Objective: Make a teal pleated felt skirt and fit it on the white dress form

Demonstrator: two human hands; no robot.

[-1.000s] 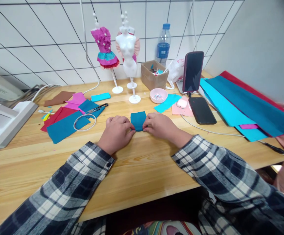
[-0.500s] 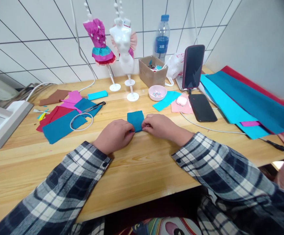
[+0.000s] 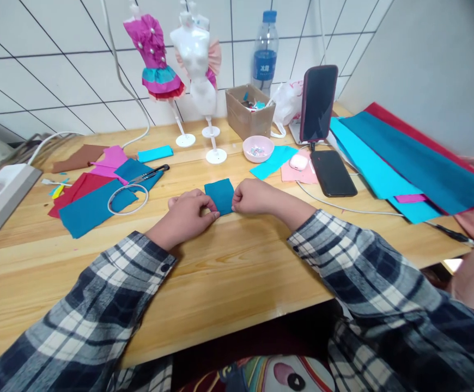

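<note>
A small teal square of crepe paper lies flat on the wooden table between my hands. My left hand pinches its lower left corner between thumb and forefinger, the other fingers bent behind. On the right edge, near the lower corner, the closed fingertips of my right hand grip the same piece. Its corners are partly covered by my fingers. Left of my hands lie a larger teal strip, a white ring and dark-handled scissors.
Behind stand a white mannequin, a mannequin in a magenta dress, a cardboard box and a pink bowl of beads. Two phones, one upright and one flat, and long crepe sheets are right. A white cable crosses the table.
My left fingers have shifted and spread a little along the paper's lower left edge. My right hand keeps its pinch, now more fist-like. The whole view has shifted slightly.
</note>
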